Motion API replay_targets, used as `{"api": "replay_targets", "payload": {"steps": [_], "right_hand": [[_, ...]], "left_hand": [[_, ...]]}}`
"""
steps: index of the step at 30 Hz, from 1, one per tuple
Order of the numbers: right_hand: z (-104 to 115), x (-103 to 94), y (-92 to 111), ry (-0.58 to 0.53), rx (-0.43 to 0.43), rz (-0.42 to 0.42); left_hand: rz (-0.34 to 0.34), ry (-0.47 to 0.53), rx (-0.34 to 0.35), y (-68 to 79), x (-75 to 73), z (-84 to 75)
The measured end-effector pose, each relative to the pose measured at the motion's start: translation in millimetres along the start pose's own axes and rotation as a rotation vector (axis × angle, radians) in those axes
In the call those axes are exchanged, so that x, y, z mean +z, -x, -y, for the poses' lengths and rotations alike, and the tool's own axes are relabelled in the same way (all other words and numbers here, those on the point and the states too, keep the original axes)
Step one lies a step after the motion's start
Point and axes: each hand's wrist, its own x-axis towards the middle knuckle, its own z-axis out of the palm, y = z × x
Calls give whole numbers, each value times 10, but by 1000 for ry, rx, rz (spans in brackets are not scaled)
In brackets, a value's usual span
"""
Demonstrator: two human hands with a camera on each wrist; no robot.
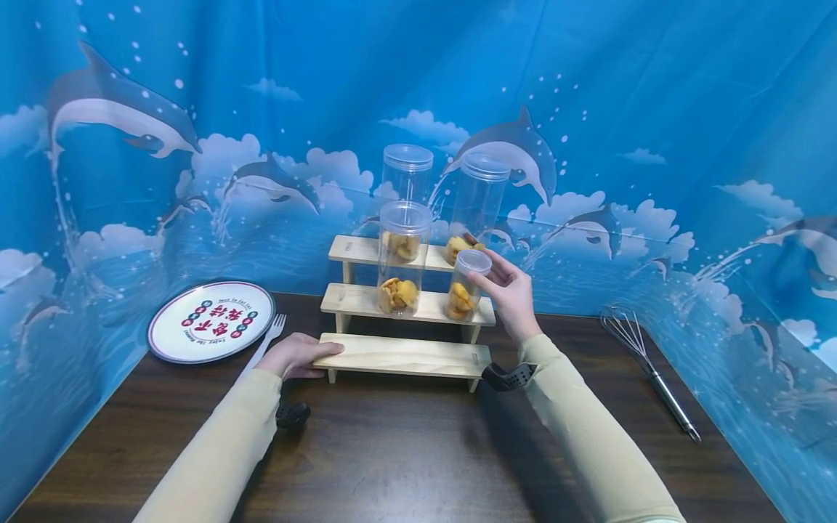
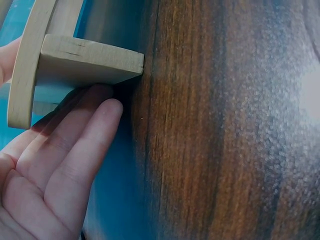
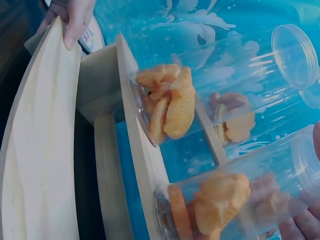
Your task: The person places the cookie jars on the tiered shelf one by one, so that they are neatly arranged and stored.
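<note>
A three-step wooden display stand [image 1: 405,354] stands on the table. My left hand [image 1: 296,356] grips the left end of its lowest step, thumb on top and fingers [image 2: 85,145] below, by the leg. On the right, my right hand [image 1: 513,296] holds a short clear jar [image 1: 461,299] with yellowish pieces inside, near its lid. That jar is at the right end of the middle step, upright or nearly so. Left of it on the same step is a taller clear jar [image 1: 399,290]. Two tall lidded jars, one left [image 1: 404,243] and one right [image 1: 466,243], stand on the top step.
A white plate [image 1: 170,323] with red and green lettering leans at the left against the dolphin-print curtain [image 1: 327,87]. Beside it lies a pale fork [image 1: 264,341]. A metal whisk [image 1: 660,385] lies on the right of the dark wooden table [image 1: 418,450].
</note>
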Motion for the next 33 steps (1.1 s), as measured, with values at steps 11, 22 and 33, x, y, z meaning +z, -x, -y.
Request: {"api": "replay_targets", "payload": {"steps": [11,22,33], "right_hand": [[-61,62,24,39,-36,-20],[140,79,83,80,17,3],[-46,-131,77,196,-51,37]], "left_hand": [[-8,-6,5,-50,-8,46],[43,47,29,-69,-29,22],[-92,-163,174,-40,-71,132]]}}
